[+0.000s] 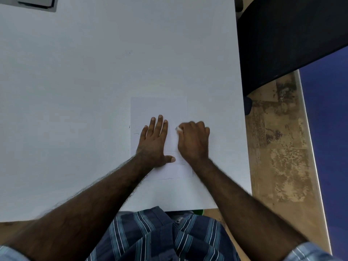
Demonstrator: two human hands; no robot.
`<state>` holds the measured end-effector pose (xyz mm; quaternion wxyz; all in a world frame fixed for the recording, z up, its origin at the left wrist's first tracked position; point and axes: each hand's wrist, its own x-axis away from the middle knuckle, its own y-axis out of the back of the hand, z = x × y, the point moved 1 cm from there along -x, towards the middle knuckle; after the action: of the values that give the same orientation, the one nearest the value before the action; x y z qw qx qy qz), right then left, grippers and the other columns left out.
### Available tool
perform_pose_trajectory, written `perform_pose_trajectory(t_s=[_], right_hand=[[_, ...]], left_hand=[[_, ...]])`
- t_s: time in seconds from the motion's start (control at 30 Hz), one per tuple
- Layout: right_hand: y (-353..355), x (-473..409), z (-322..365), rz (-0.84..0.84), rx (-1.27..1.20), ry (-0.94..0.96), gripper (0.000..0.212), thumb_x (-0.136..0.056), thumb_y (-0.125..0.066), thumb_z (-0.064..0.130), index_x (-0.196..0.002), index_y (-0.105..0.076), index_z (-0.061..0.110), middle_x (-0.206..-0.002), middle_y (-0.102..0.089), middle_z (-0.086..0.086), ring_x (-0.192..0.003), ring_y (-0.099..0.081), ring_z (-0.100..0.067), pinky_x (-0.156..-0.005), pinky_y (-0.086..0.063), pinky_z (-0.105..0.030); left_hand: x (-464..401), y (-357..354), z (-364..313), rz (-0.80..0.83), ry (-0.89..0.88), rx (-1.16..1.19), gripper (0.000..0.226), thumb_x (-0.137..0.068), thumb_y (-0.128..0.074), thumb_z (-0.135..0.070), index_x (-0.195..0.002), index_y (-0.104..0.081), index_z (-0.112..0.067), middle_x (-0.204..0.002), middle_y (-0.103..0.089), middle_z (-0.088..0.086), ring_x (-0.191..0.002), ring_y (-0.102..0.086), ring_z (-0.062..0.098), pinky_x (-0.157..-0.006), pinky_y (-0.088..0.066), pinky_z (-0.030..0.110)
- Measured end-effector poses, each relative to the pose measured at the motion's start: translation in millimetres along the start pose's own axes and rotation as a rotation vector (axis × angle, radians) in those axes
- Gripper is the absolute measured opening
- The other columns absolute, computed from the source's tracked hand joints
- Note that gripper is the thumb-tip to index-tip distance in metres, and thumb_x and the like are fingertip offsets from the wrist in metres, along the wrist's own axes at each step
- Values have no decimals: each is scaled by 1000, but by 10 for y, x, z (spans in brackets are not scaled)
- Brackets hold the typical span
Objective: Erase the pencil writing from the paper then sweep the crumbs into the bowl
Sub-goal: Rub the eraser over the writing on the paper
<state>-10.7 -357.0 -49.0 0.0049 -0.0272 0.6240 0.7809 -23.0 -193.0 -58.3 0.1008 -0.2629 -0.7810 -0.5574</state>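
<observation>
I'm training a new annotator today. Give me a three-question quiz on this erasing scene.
1. True or false: the left hand lies flat on the paper.
2. What does the right hand hold? A) pencil B) eraser C) bowl
3. Fill in: the paper lies on a white ____.

Key: 1 true; 2 B; 3 table.

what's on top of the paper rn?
On the paper: the left hand pressed flat, and the right hand gripping a white eraser. A short pencil mark shows near its left edge. Anything beneath the hands is hidden.
</observation>
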Motion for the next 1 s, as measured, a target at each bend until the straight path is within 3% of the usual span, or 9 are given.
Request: perform_pose_trajectory(t_s=[0.2,0.33,0.43,0.57,0.67,0.83,1.0], right_hand=[[70,545,-14,69,-39,137,11,-99,-65,25,-103,-74,22,-97,-73,3,-90,-57,-23,-76,-37,-39],[52,81,-105,16,-11,30,11,-97,-62,24,-97,-73,24,-93,-71,4,-91,-57,-27,-76,-38,-41],[41,-83,-140,74,-39,-50,10,-96,-63,24,-98,-73,23,-97,-73,4,-98,-58,-29,-81,-39,-42],[119,206,-104,75,-193,-147,10,-100,-64,29,-97,-72,26,-103,-74,9,-102,-57,-24,-86,-41,-41],[88,518,-51,86,-197,-102,6,-100,-67,27,-99,-73,26,-101,-74,8,-99,-60,-22,-86,-45,-41],[16,554,-54,43,-177,-76,7,-102,-63,27,-100,-70,27,-97,-70,7,-95,-57,-23,-82,-44,-42],[-19,464,-79,36,-121,-46,12,-101,-59,29,-96,-69,27,-95,-69,6,-92,-58,-27,-80,-45,-45]], left_hand=[[-18,-12,2,9,1,-19,138,-76,-66,-78,-157,27,-16,-161,42,5,-149,36,28,-126,9,48],[3,10,-9,9,4,-14,137,-77,-68,-75,-157,27,-16,-161,41,4,-149,36,27,-126,9,47],[10,19,-21,12,-1,-3,137,-77,-68,-75,-158,26,-17,-162,40,4,-150,35,27,-125,10,46],[38,13,27,-27,-40,31,134,-77,-65,-78,-160,21,-17,-163,37,4,-151,34,25,-126,10,45],[113,-2,85,-75,-88,65,129,-79,-61,-80,-162,14,-14,-166,31,5,-153,29,23,-127,9,43],[431,-53,290,-217,-115,114,104,-93,-56,-65,-164,-2,-13,-171,12,3,-156,18,15,-127,7,36],[815,-89,682,-164,-127,20,105,-90,-68,-56,-164,-6,-15,-171,8,0,-156,16,14,-129,1,42]])
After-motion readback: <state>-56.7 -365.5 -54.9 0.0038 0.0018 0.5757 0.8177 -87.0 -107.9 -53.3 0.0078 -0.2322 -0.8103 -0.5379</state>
